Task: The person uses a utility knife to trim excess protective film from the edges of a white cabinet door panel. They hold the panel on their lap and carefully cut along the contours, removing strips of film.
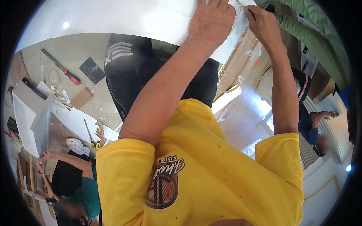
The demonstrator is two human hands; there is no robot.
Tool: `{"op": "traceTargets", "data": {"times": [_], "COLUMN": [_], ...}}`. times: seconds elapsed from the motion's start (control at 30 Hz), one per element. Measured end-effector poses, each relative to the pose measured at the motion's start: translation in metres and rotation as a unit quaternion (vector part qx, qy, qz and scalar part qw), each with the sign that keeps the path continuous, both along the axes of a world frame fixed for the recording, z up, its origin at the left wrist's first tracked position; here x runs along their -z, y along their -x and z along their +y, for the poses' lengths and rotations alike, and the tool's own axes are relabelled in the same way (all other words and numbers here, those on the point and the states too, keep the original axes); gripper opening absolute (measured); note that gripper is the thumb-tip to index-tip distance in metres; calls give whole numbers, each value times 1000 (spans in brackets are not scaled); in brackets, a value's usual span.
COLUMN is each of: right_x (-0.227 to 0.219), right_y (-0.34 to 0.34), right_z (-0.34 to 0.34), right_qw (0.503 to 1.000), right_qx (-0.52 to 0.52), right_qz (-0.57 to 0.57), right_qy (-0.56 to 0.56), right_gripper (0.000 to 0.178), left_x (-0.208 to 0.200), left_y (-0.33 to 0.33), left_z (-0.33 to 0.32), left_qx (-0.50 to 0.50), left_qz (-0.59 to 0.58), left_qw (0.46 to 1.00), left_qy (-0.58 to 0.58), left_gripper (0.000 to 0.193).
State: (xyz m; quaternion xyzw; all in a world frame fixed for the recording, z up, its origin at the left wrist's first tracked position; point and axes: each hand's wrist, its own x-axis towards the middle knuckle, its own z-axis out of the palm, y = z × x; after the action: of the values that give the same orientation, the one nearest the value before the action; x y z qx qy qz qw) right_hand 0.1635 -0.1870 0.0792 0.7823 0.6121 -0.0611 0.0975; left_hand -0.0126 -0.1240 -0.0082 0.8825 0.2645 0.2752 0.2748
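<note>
A large white panel (124, 19) lies across my lap at the top of the view. My left hand (213, 20) rests on it near its right end, back of the hand up, its fingertips cut off by the upper rim. Just right of it, at the panel's end, my right hand (262, 23) is closed, thumb and forefinger pinched together. A thin pale strip (239, 16) runs along that edge between my hands and seems to end in the right hand's pinch; the fingertips are small here.
On the floor to the left lie a red-handled chisel-like tool (71, 77), a black flat plate (92, 70), a yellow-handled screwdriver (91, 139) and a white board box (32, 113). A person in teal (86, 197) handles that box. Green trousers (313, 34) stand close at right; another person sits beyond.
</note>
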Motion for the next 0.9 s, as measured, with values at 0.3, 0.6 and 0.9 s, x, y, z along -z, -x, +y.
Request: {"op": "traceTargets", "data": {"times": [0.3, 0.6, 0.9], "right_x": [8, 19, 2], "right_y": [4, -12, -1], "right_z": [-3, 4, 30], "right_qw": [996, 994, 953], "right_qx": [21, 32, 246], "right_qz": [-86, -76, 34], "right_qy": [28, 65, 176], "right_gripper": [19, 23, 24], "left_x": [0, 0, -2], "left_y": [-1, 1, 0], "left_z": [1, 4, 4], "left_qx": [-2, -2, 9], "left_qz": [-14, -20, 9], "left_qw": [1000, 1000, 1000], "left_qy": [8, 3, -8], "left_gripper": [26, 26, 27]}}
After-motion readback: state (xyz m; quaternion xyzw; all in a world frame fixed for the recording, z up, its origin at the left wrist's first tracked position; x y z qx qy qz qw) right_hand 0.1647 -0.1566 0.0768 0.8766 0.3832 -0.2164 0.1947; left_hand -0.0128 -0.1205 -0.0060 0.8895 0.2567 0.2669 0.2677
